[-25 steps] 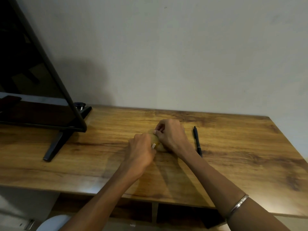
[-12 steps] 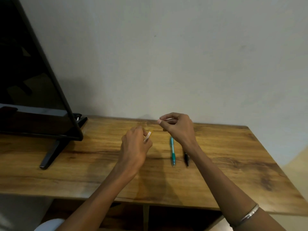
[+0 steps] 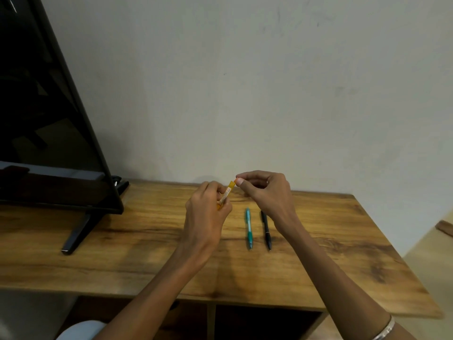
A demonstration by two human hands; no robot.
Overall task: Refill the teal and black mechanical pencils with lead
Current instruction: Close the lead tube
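My left hand (image 3: 208, 212) holds a slim yellow lead tube (image 3: 227, 194) tilted up to the right, above the wooden table (image 3: 147, 253). My right hand (image 3: 267, 192) pinches the tube's top end between thumb and forefinger. A teal mechanical pencil (image 3: 248, 228) lies flat on the table just right of my left hand. Parallel to it on its right lies a black mechanical pencil (image 3: 266, 230), its far end hidden under my right wrist. Both pencils lie untouched.
A large black TV screen (image 3: 49, 133) on a black stand foot (image 3: 78, 234) fills the left side. A plain wall rises right behind the table. The table's right edge falls off near a floor strip (image 3: 445, 228). Open shelf compartments sit below the front edge.
Both hands lifted off the table and moved apart, uncovering the teal pencil. The right hand then came back to the top of the yellow tube held by the left hand.
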